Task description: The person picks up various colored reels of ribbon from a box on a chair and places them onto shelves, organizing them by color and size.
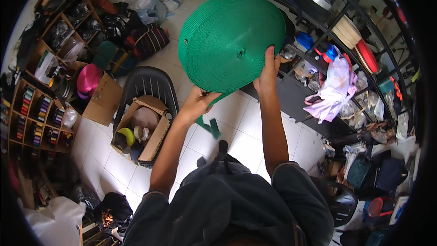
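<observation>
Pale square tiles point(236, 114) form the floor of a storage room, with loaded shelving on both sides. At the left, a wooden rack point(27, 130) carries rows of coloured thread spools point(44, 108). Near it, a bright pink roll point(88, 78) is positioned behind an upright cardboard sheet point(104, 100). A black chair point(152, 79) supports an open cardboard box point(156, 140); the box contains a yellow-green roll point(127, 135) and other items. At the right, a dark metal rack point(292, 96) holds a cream roll point(347, 32), a red roll point(366, 56) and assorted bags.

Large green webbing roll point(230, 41): raised above the floor, in front of the person, flat face tilted toward the viewer. Both grips are clamped on it. Left hand point(196, 105): closed at the lower edge; some fingers are hidden. Right hand point(268, 70): closed at the lower right edge, thumb on the flat face, remaining fingers mostly concealed behind. Loose strap end point(209, 129): hangs below the roll, just beside the left hand. Whether the left fingers also pinch this strap cannot be determined.
</observation>
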Available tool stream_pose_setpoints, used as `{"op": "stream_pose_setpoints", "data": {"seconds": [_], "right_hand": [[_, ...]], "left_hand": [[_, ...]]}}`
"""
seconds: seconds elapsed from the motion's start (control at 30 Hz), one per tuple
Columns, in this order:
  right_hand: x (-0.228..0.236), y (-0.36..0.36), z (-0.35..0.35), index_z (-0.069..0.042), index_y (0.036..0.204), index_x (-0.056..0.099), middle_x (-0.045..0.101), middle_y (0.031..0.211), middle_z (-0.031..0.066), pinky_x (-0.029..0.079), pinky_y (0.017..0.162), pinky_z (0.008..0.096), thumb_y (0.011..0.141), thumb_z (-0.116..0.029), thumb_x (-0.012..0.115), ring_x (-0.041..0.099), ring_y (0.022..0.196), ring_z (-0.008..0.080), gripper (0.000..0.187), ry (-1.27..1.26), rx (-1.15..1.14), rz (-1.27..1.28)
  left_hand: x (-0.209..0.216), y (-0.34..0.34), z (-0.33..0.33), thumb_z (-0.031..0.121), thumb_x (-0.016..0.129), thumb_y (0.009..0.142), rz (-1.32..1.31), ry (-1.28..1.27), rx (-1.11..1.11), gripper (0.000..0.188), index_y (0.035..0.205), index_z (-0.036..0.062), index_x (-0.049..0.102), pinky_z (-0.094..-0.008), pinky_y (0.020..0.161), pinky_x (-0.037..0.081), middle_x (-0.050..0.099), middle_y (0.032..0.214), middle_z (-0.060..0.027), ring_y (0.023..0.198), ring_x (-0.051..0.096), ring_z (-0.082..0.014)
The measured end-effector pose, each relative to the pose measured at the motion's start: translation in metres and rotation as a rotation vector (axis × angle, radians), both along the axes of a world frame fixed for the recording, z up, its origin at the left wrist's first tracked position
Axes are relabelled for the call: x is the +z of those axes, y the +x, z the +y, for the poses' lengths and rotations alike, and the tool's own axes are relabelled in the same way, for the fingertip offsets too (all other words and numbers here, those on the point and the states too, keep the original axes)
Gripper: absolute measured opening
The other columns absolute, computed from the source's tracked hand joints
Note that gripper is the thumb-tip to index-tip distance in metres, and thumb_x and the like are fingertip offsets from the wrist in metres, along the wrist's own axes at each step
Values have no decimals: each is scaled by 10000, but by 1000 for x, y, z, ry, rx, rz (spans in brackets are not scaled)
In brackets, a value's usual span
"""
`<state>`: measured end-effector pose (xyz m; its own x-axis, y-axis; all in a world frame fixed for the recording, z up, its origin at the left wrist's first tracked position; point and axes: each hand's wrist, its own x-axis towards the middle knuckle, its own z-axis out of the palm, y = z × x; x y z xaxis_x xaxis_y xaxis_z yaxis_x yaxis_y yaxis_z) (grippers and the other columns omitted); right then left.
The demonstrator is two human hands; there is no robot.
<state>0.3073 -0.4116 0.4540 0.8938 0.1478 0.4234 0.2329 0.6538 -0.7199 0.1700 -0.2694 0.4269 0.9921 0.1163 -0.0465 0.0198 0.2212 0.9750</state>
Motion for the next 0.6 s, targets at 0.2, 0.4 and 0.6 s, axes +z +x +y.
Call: {"op": "stream_pose_setpoints", "data": {"seconds": [0.2, 0.4, 0.6], "right_hand": [[-16, -14, -27, -29, 1273, 425, 541, 1189, 87, 453, 906, 356, 899, -421, 567, 545, 1059, 200, 560, 42, -45, 44], [-38, -3, -80, -25, 1276, 414, 549, 1164, 90, 493, 848, 359, 895, -434, 565, 574, 1008, 206, 579, -10, -168, 54], [-58, 8, -143, -20, 1226, 453, 572, 1109, 89, 498, 829, 328, 831, -390, 676, 592, 959, 203, 586, 13, -170, 72]], "left_hand": [[-16, -7, -17, 240, 658, 863, 117, 127, -112, 218, 832, 24, 643, -216, 371, 232, 446, 535, 50, 416, 352, -26], [15, -25, -22, 272, 658, 851, 171, 227, -192, 265, 795, 19, 602, -218, 390, 317, 444, 524, 34, 430, 413, -46], [31, -3, -3, 202, 626, 850, -23, -187, -316, 225, 738, 32, 532, -220, 374, 303, 435, 514, 0, 406, 401, -82]]}}
